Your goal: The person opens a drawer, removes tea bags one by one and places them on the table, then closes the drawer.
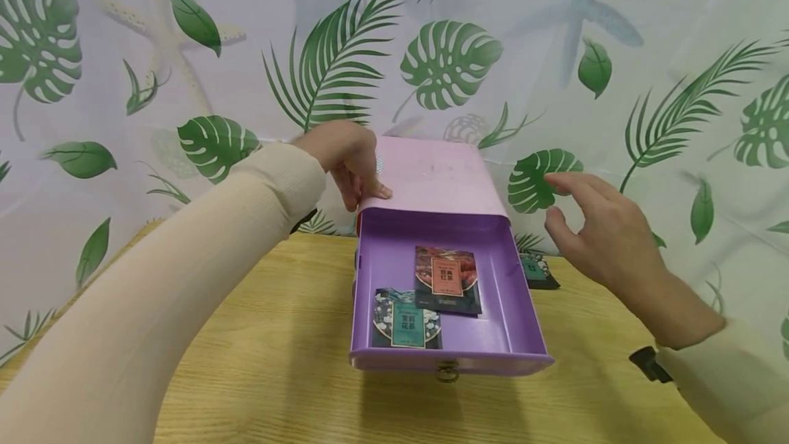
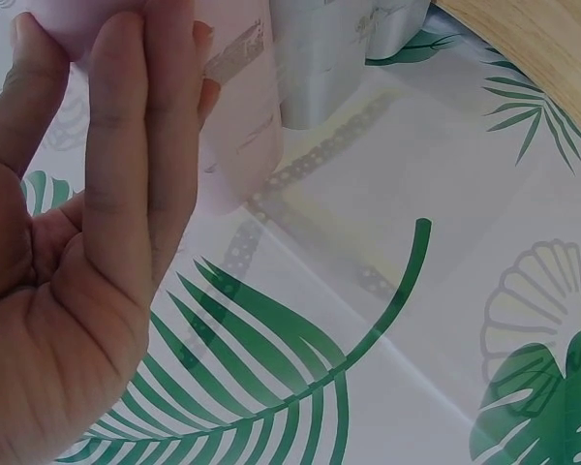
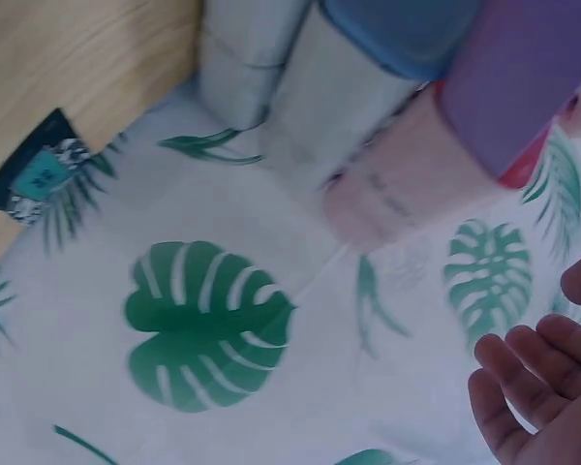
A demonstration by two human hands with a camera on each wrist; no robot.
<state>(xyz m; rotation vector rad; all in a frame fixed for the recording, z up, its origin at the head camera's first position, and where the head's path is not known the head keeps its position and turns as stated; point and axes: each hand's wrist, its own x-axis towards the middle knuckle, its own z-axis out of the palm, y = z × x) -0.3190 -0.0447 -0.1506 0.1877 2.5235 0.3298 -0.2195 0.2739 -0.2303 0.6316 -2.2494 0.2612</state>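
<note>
Head view: a pink box (image 1: pixel 434 173) is gripped at its front left edge by the left hand (image 1: pixel 346 151), its purple drawer (image 1: pixel 498 283) extended toward the camera, the long axis running straight back into the box. Inside, a red-labelled sachet (image 1: pixel 446 276) is laid partly over a green-labelled sachet (image 1: pixel 407 323), to the left of and below the right hand (image 1: pixel 613 242), which is held relaxed and unfilled off the drawer's right side. A loose sachet (image 1: pixel 537 271) is seen on the desk (image 1: pixel 246 334), apparently nearer the right hand than the left.

Left wrist view: pink surface is pinched between thumb and fingers.

Right wrist view: box and drawer are shown apart from the right hand's loosely curved fingers.
</note>
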